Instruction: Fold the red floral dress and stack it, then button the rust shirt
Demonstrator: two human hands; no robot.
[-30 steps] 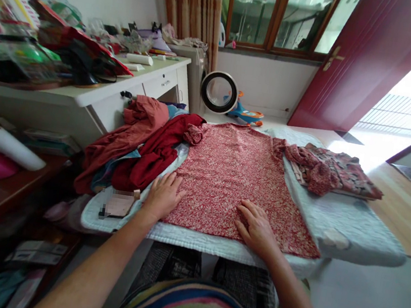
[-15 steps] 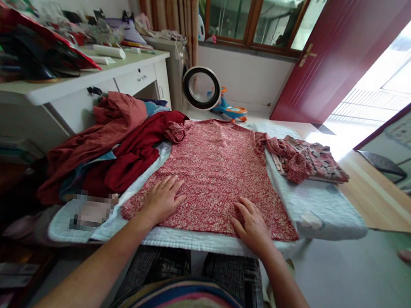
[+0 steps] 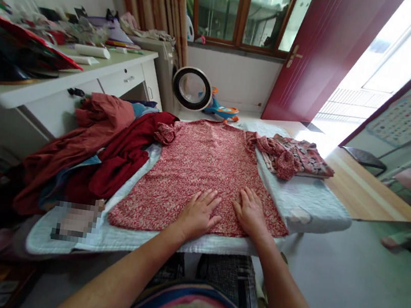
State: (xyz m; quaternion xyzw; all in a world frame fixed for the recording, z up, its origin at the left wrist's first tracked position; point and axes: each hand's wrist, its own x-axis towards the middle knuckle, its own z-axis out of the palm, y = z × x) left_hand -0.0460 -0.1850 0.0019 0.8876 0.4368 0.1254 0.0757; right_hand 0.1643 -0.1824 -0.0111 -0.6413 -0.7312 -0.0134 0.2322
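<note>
Shirt is prob. being smoothed by open L hand & R hand nr. its hem; pinch there prob. needed nxt.

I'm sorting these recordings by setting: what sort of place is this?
Probably a room in a home: a shirt lies spread beside heaped clothes, what looks like a washer has its round door open, and a blue and orange toy stands near it.
</note>
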